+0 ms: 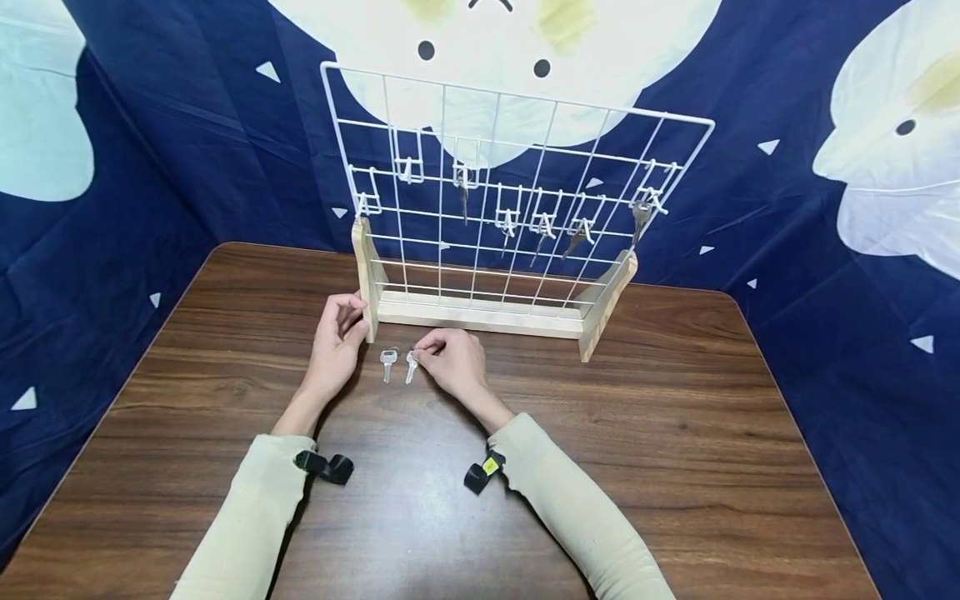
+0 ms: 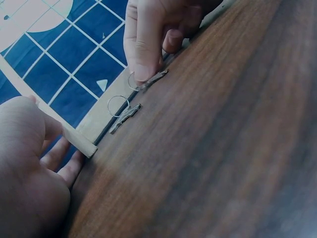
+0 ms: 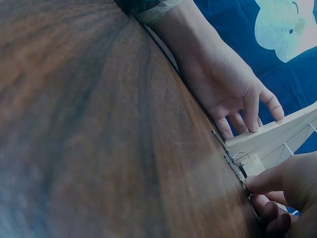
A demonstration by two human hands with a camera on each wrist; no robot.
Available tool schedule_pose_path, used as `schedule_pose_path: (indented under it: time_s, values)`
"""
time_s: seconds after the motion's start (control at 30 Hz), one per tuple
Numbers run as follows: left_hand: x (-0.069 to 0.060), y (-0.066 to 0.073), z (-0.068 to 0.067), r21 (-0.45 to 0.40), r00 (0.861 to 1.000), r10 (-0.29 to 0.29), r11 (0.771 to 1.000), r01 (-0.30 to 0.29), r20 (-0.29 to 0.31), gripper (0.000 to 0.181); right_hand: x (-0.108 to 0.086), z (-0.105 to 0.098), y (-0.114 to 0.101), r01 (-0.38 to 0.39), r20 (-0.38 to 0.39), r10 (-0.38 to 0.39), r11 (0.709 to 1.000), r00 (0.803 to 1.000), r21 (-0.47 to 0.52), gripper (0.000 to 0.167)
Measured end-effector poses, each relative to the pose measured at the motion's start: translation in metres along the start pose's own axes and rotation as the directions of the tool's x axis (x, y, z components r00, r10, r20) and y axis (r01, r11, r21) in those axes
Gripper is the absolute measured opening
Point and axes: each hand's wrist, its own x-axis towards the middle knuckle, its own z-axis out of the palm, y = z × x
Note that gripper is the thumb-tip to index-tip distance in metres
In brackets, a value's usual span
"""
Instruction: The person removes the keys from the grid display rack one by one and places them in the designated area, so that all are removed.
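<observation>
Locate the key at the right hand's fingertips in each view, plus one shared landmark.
Head: key left of and below centre, right hand to its right.
Left wrist: key upper middle.
Right wrist: key lower right.
Landmark: wooden end post, by the left hand in all three.

No txt, nos. or brands were legible. The yellow label (image 1: 491, 466) on the black R wrist strap (image 1: 476, 478) (tiny, tbh) was unreadable.

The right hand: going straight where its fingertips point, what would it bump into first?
Beyond the key the right hand holds, probably the other key, lying left of it; exact height is hard to judge.
</observation>
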Motion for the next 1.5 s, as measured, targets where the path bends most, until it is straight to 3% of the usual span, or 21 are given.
schedule_pose_path:
  time_s: [0.47,0.7,1.17,1.4,1.5]
  values:
    - [0.000,0.000,0.001,0.003,1.000,0.011,1.000,-0.011,0.000,0.025,0.001,-0.002,0.001,0.002,0.039,-0.001,1.000,0.999,-0.010,0.008]
    - [0.001,0.000,0.001,-0.004,1.000,0.019,1.000,-0.019,0.000,0.025,0.001,-0.007,0.000,-0.009,0.079,0.008,1.000,0.997,0.009,0.017]
    - [0.000,0.001,0.000,0.010,1.000,0.006,1.000,-0.006,0.003,0.024,0.001,-0.004,0.006,0.023,0.087,-0.024,1.000,0.996,0.019,0.020]
    - [0.000,0.000,0.000,0.005,1.000,0.015,1.000,-0.015,0.002,0.025,-0.005,-0.022,-0.018,-0.013,0.122,0.012,1.000,0.993,0.014,0.017]
    - [0.000,0.000,0.000,0.004,1.000,0.016,1.000,-0.016,0.003,0.025,-0.005,-0.021,-0.016,-0.019,0.111,0.015,0.999,0.994,0.034,0.017]
